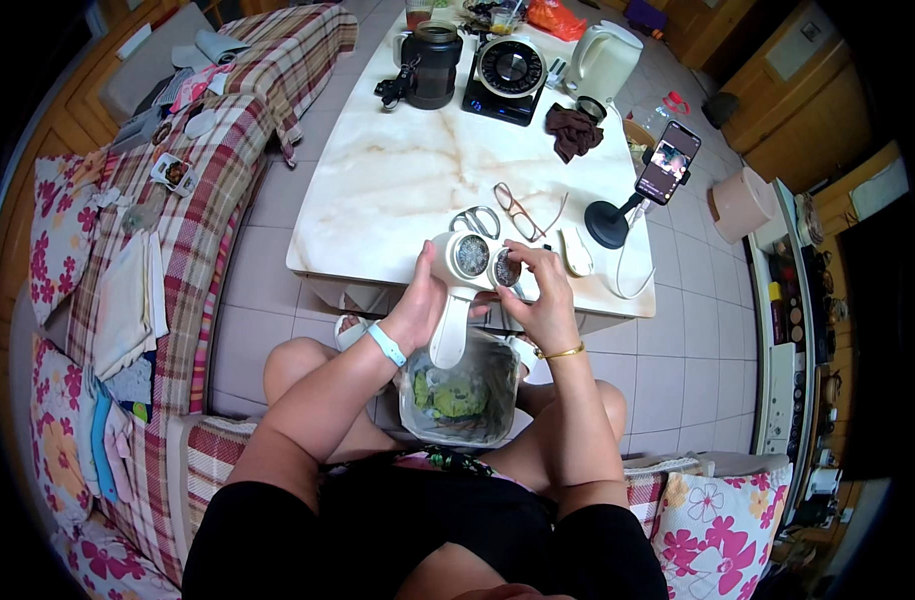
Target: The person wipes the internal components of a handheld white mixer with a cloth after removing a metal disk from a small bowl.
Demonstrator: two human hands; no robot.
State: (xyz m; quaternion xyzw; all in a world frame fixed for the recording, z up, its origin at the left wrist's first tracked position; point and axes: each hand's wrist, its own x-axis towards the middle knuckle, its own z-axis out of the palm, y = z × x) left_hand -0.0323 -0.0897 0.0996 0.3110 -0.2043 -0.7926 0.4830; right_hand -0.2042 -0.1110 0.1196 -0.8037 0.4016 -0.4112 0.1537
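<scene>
A white double-headed fabric shaver (450, 330) is held over the table's near edge, its handle pointing down towards me. My left hand (422, 300) supports it from the left side, thumb up along the body. One round metal mesh head (472, 256) faces up. My right hand (541, 289) has its thumb and fingers on the rim of the other round head (507, 268). Whether that head is loose or attached, I cannot tell. Below the handle stands a lined waste bin (408, 420) with green matter (457, 394) inside, between my knees.
On the marble-patterned table (382, 187) lie scissors (487, 218), eyeglasses (519, 217) and a white oblong plastic piece (576, 253). A phone (668, 163) sits on a black stand (606, 225) with a white cable. Farther back are a dark jug (432, 67), a scale (495, 106), a brown cloth (573, 133) and a kettle (606, 60).
</scene>
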